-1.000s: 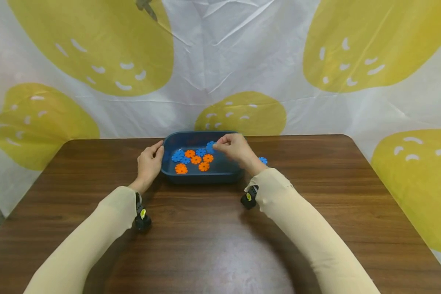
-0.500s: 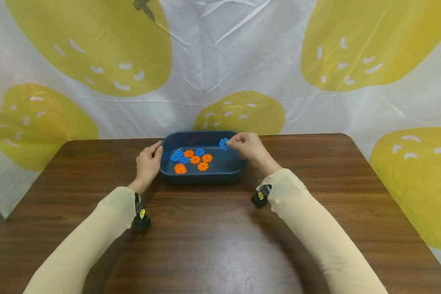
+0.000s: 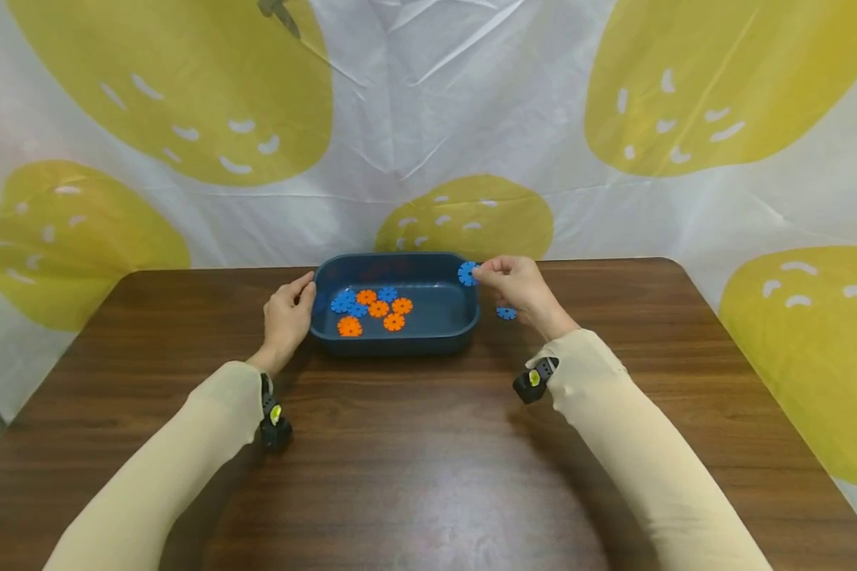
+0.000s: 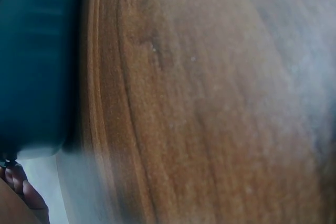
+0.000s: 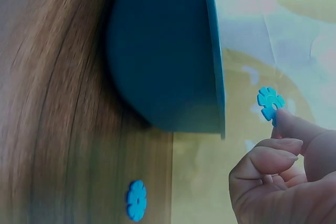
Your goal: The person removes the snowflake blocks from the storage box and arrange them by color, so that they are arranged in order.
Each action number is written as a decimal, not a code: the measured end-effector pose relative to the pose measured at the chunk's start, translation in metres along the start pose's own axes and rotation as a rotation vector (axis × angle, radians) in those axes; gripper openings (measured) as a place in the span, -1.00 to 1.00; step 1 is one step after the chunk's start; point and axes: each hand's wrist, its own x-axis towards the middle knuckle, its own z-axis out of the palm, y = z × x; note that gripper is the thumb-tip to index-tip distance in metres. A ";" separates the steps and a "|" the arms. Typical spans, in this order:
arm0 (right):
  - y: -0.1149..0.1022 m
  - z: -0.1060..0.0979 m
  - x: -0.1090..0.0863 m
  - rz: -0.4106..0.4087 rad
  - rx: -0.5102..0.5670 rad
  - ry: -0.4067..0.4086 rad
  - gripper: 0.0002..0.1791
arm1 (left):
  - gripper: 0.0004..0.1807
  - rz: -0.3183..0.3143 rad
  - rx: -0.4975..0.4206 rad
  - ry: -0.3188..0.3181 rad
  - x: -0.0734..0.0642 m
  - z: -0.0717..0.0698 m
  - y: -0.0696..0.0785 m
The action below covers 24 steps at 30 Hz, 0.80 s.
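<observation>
My right hand (image 3: 517, 287) pinches a blue plastic snowflake disc (image 3: 467, 274) between thumb and forefinger, over the right end of a dark blue rectangular tub (image 3: 428, 344). In the right wrist view, that disc (image 5: 270, 102) stands out beyond the fingertips, above the level of the rim. A second blue disc (image 3: 505, 313) lies on the table beneath the right hand, beside the tub. At the tub's left end my left hand (image 3: 289, 317) holds the rim with its fingertips. Several orange discs (image 3: 378, 309) and several blue discs (image 3: 343, 302) lie inside, mostly toward the left, some overlapping.
The tub stands near the far edge of a brown wood-grain table (image 3: 400, 460). Behind it hangs a white cloth (image 3: 371, 143) printed with large yellow fruit. Both wrists carry a small black camera on a strap.
My right hand has moved right with the pinched blue disc, from over the tub's inside to its right end. The disc on the table shows again. The left hand has stayed put.
</observation>
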 end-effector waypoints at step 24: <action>0.044 -0.066 -0.005 0.163 -0.161 0.092 -0.65 | -0.55 -0.020 -0.005 0.004 0.000 0.000 0.000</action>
